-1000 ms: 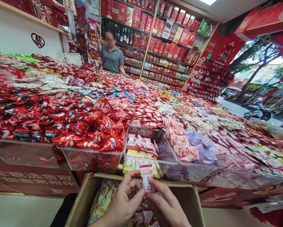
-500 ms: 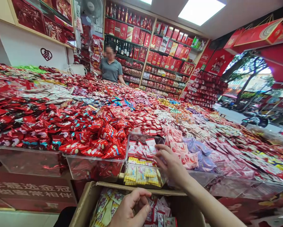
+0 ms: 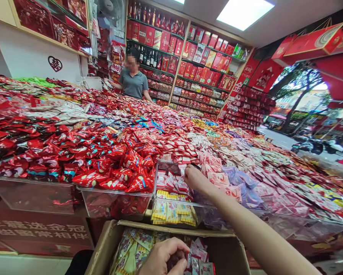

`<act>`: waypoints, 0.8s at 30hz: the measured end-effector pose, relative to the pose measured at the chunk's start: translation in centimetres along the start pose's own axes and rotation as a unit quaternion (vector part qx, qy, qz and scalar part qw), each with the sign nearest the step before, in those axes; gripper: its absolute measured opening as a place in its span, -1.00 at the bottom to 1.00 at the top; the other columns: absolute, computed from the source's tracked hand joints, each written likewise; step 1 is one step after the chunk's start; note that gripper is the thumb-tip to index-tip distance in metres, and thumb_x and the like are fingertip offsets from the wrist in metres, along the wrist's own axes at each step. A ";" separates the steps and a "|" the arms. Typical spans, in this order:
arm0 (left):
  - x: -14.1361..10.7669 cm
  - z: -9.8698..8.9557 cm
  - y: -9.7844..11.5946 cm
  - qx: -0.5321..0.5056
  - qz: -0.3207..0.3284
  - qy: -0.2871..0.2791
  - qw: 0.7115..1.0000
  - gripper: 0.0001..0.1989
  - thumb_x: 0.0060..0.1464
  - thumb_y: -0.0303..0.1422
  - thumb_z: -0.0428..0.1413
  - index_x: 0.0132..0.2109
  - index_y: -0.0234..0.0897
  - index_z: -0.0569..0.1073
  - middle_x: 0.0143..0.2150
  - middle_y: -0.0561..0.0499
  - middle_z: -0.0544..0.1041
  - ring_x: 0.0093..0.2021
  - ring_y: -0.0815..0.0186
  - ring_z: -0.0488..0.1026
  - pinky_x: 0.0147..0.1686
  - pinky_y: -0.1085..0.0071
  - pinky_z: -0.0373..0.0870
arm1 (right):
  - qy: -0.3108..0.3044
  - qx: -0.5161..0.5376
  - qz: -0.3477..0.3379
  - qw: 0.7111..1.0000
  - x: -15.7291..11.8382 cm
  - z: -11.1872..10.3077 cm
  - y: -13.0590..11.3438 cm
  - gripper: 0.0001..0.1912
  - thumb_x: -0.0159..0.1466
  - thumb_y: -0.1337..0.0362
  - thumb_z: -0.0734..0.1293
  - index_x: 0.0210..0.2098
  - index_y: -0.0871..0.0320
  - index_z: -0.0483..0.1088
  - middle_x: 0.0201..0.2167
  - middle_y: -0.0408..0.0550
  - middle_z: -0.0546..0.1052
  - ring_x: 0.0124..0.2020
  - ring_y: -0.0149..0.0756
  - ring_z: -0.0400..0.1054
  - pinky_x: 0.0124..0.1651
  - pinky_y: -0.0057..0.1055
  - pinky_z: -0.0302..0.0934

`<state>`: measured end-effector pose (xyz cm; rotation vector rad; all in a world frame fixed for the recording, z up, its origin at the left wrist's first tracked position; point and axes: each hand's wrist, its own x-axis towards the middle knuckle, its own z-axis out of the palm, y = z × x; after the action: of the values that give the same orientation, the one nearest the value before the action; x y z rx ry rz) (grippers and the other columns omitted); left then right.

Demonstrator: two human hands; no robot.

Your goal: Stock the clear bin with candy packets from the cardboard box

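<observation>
My right hand (image 3: 196, 179) is closed at the back right of a small clear bin, at a white and pink packet (image 3: 182, 169) by its fingertips. Red and white packets (image 3: 171, 181) lie in the bin, with yellow packets (image 3: 173, 213) in front. My left hand (image 3: 169, 256) is over an open cardboard box (image 3: 102, 244), fingers curled together; what it holds, if anything, is hidden. Inside the box are pale yellow-green packets (image 3: 131, 248) on the left and pink and red packets (image 3: 198, 259) on the right.
Clear bins heaped with red packets (image 3: 122, 173) stand to the left, pink and purple packets (image 3: 243, 187) to the right. A person in a grey shirt (image 3: 133, 84) stands behind the counter, before shelves of bottles and red boxes (image 3: 171, 44).
My right hand has moved slightly left and up, and its fingers have closed at the packet. My left hand has shifted a little right and down.
</observation>
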<state>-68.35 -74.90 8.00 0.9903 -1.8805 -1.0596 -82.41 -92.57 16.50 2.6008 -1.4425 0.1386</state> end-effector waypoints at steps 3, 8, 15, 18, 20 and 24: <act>0.1 -0.3 0.3 0.025 0.003 -0.017 1.000 -0.79 -0.11 -0.46 0.00 -0.26 -0.29 0.44 -0.42 -0.01 0.51 -0.44 0.36 0.40 -0.43 0.56 0.28 | -0.019 -0.025 -0.008 0.999 -0.8 1.2 -0.4 -0.78 0.18 0.47 0.12 -0.43 0.32 0.40 -0.36 0.11 0.43 -0.35 -0.33 0.32 -0.31 -0.51 0.14; 0.1 -0.2 0.1 0.051 0.007 -0.044 0.998 -0.80 -0.10 -0.47 0.02 -0.28 -0.28 0.47 -0.39 -0.04 0.54 -0.41 0.32 0.43 -0.39 0.53 0.32 | -0.077 -0.030 0.013 0.997 -1.2 2.2 -0.1 -0.78 0.17 0.48 0.13 -0.33 0.32 0.40 -0.31 0.12 0.46 -0.29 -0.28 0.36 -0.25 -0.48 0.16; 0.1 -0.1 0.1 0.076 0.025 -0.060 0.995 -0.78 -0.10 -0.49 0.01 -0.27 -0.29 0.48 -0.38 -0.07 0.54 -0.39 0.31 0.44 -0.39 0.53 0.32 | -0.113 -0.024 0.021 0.993 -1.0 3.0 0.3 -0.77 0.11 0.54 0.16 -0.35 0.33 0.42 -0.34 0.16 0.49 -0.29 -0.24 0.38 -0.28 -0.47 0.16; 0.1 0.2 -0.6 0.079 0.028 -0.065 0.994 -0.78 -0.10 -0.49 0.02 -0.26 -0.26 0.48 -0.38 -0.04 0.55 -0.41 0.33 0.43 -0.40 0.54 0.32 | -0.101 -0.021 0.027 0.994 -0.9 1.7 0.1 -0.76 0.09 0.57 0.14 -0.36 0.33 0.40 -0.35 0.16 0.47 -0.29 -0.25 0.36 -0.27 -0.46 0.15; 0.1 0.5 -1.4 0.084 0.023 -0.074 0.993 -0.77 -0.10 -0.49 0.03 -0.26 -0.23 0.48 -0.37 -0.02 0.55 -0.40 0.33 0.43 -0.40 0.53 0.33 | -0.036 0.003 0.027 0.999 -1.4 -0.1 -0.5 -0.77 0.14 0.53 0.12 -0.35 0.30 0.38 -0.33 0.14 0.45 -0.26 -0.25 0.33 -0.24 -0.44 0.15; 0.0 0.8 -2.4 0.000 -0.036 -0.079 0.996 -0.90 -0.04 -0.39 0.10 -0.31 -0.18 0.48 -0.35 0.01 0.53 -0.35 0.33 0.43 -0.33 0.48 0.36 | 0.165 0.163 -0.070 0.970 -6.2 -2.1 -3.8 -0.80 0.23 0.36 0.10 -0.29 0.20 0.33 -0.28 0.06 0.41 -0.22 -0.27 0.26 -0.17 -0.38 0.14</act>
<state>-68.44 -75.50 5.54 1.0057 -1.9833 -1.2120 -82.49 -85.02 17.20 2.7426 -1.1979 0.8115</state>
